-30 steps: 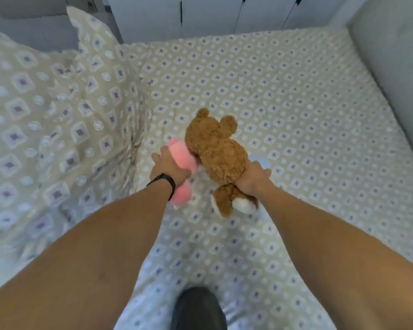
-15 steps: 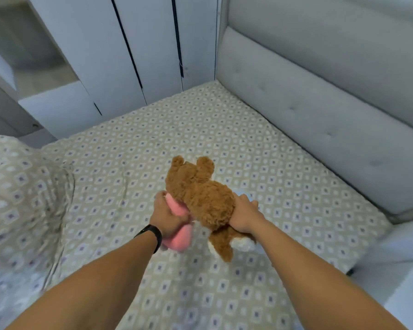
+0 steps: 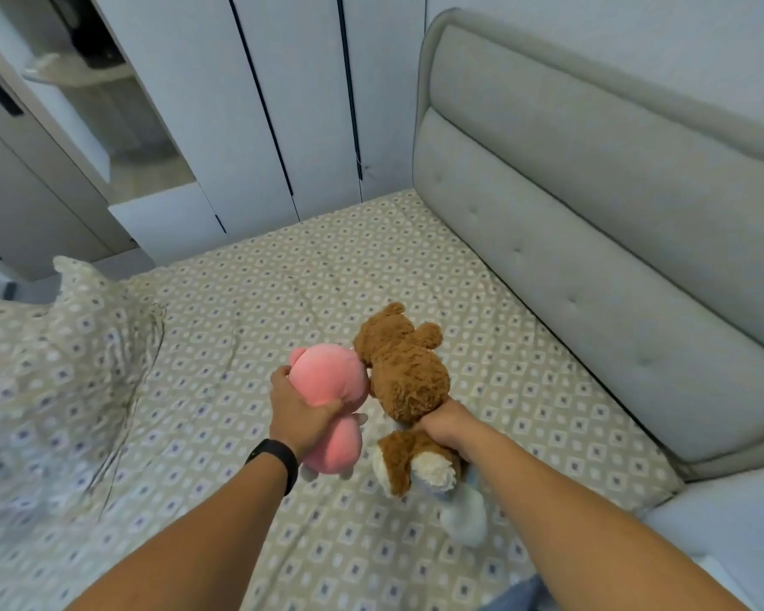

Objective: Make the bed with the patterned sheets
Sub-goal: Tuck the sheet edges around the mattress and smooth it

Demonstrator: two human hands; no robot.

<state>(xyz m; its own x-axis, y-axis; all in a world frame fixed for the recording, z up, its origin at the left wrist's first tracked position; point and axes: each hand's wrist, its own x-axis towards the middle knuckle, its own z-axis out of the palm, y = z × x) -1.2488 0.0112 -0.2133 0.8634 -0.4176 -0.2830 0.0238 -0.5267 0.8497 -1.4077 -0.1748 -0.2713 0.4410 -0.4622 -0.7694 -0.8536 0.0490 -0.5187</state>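
Note:
The beige patterned fitted sheet [image 3: 336, 275] covers the mattress. A bunched patterned duvet [image 3: 49, 368] of the same print lies heaped at the left. My left hand [image 3: 301, 412] grips a pink plush toy [image 3: 331, 381] around its middle, above the sheet. My right hand [image 3: 446, 423] grips a brown teddy bear [image 3: 404, 368] at its waist; the bear's head points away from me. A pale white-blue soft thing [image 3: 464, 513] hangs below the bear near my right wrist.
A grey padded headboard [image 3: 592, 240] runs along the bed's right side. White wardrobe doors [image 3: 283, 103] stand just beyond the far edge. An open shelf unit [image 3: 84, 81] sits at the upper left.
The view has swung right and up, bringing the headboard and wardrobe into sight. Both toys stay in my hands and are now held farther toward the headboard, the pink one more exposed.

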